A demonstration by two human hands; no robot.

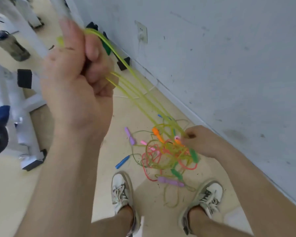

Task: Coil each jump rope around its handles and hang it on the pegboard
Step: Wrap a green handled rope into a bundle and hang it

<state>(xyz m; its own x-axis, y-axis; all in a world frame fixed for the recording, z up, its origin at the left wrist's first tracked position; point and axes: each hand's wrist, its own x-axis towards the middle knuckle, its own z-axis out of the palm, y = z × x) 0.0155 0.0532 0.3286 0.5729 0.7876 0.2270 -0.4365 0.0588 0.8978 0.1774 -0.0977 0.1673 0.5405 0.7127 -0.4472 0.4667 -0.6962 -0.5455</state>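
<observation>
My left hand (79, 79) is raised close to the camera, fingers curled round several loops of a yellow jump rope (140, 93). The strands stretch taut down and right to my right hand (202, 142), which pinches them low above the floor. Beneath it lies a tangled pile of ropes (167, 154) in yellow, red and orange. Handles stick out of the pile: purple (171, 181), blue (122, 162), green (194, 155), orange (158, 134) and a second purple one (130, 136). No pegboard is in view.
A grey wall (229, 65) with a socket (142, 32) runs along the right. White machine frames with black feet (24, 78) stand at the left. My two shoes (121, 190) are on the beige floor just short of the pile.
</observation>
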